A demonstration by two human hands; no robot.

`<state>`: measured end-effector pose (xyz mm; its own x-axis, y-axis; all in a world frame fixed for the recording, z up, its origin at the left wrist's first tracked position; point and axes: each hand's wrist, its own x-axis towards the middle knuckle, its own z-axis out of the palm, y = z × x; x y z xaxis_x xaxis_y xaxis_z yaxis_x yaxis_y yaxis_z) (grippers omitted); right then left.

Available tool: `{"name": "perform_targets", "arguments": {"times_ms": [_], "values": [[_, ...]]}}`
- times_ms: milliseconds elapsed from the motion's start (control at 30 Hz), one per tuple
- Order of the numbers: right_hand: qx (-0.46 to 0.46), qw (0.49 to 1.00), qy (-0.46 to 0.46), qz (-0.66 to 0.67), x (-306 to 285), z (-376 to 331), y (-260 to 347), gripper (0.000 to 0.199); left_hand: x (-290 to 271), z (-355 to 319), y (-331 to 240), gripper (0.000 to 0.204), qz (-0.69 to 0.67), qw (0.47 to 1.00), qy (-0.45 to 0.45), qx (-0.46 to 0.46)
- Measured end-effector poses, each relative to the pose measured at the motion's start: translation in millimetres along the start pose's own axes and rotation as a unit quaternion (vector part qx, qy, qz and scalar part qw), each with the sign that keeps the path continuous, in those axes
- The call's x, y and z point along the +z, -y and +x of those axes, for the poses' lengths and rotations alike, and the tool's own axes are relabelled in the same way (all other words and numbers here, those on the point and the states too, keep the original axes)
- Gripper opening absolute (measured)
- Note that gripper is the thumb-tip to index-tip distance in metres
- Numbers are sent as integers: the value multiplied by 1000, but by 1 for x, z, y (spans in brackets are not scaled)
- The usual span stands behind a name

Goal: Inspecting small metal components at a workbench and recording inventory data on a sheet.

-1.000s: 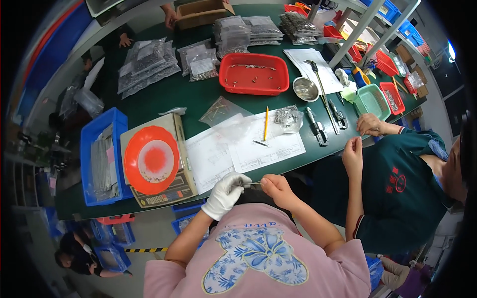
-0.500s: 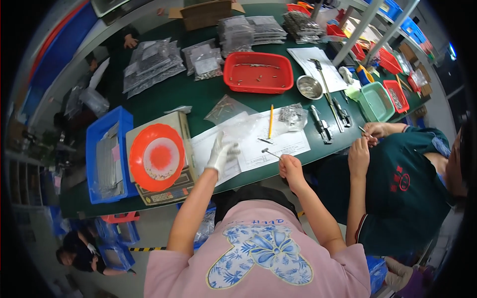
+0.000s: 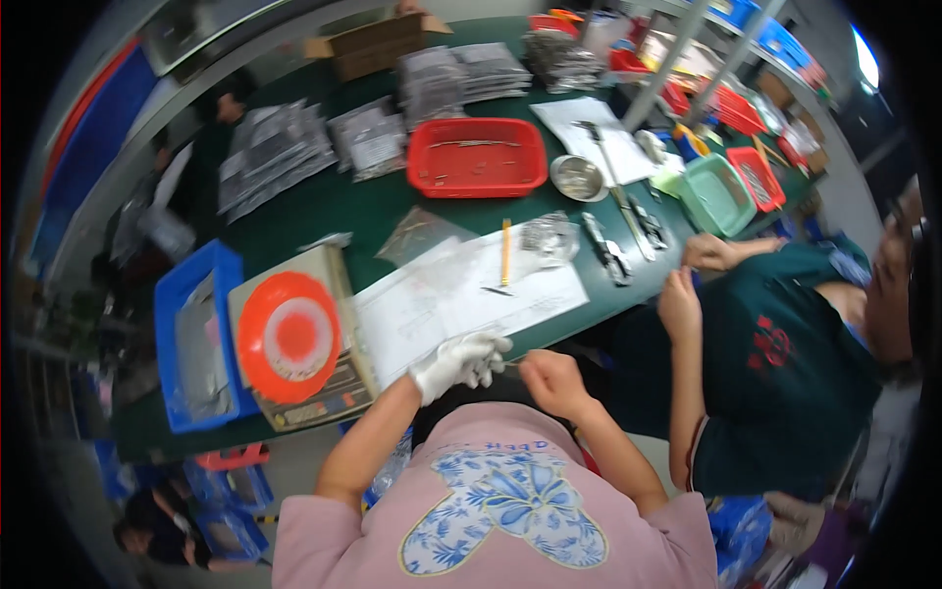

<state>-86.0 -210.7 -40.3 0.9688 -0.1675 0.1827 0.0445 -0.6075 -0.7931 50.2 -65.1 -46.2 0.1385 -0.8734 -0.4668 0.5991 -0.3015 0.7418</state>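
My left hand (image 3: pixel 457 364), in a white glove, is closed at the front edge of the table, its curled fingers pointing toward my right hand. Just to its right is my bare right hand (image 3: pixel 555 381), closed in a pinch. A thin metal rod (image 3: pixel 512 365) shows faintly in the gap between the two hands. Its far end is hidden at the glove, so what the left fingers hold cannot be made out. Beyond the hands lie white printed sheets (image 3: pixel 432 304), with a yellow pencil (image 3: pixel 505 253), a small dark pin (image 3: pixel 497 291) and a clear bag of small metal parts (image 3: pixel 549 239).
To the left stand an orange-red dish (image 3: pixel 290 337) on a scale (image 3: pixel 343 378) and a blue bin (image 3: pixel 167 353). Farther back are a red tray (image 3: pixel 478 187), a steel bowl (image 3: pixel 579 179) and calipers (image 3: pixel 608 250). A co-worker's hands (image 3: pixel 692 285) are close on the right.
Both hands have drawn back toward my body and come together. The gloved left hand has gone from spread to curled, and the dark head of the rod no longer shows. The view has shifted.
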Motion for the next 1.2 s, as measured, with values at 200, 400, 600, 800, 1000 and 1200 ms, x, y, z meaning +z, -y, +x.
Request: {"name": "perform_targets", "arguments": {"times_ms": [200,400,600,800,1000,1200], "values": [[303,766,71,562,11,0,8,23,31,-28,-9,21,480,776,-106,395],[138,920,21,367,13,-2,15,29,30,-41,12,52,-150,955,-119,226],[49,976,34,211,12,-1,16,31,23,-40,18,31,36,983,-106,145],[294,789,102,530,17,-4,19,30,22,-31,22,18,250,853,-304,343],[5,997,35,64,9,-4,29,26,19,-42,23,23,-36,992,-111,40],[153,924,37,350,22,-4,16,23,27,-43,24,33,262,875,-159,374]]}}
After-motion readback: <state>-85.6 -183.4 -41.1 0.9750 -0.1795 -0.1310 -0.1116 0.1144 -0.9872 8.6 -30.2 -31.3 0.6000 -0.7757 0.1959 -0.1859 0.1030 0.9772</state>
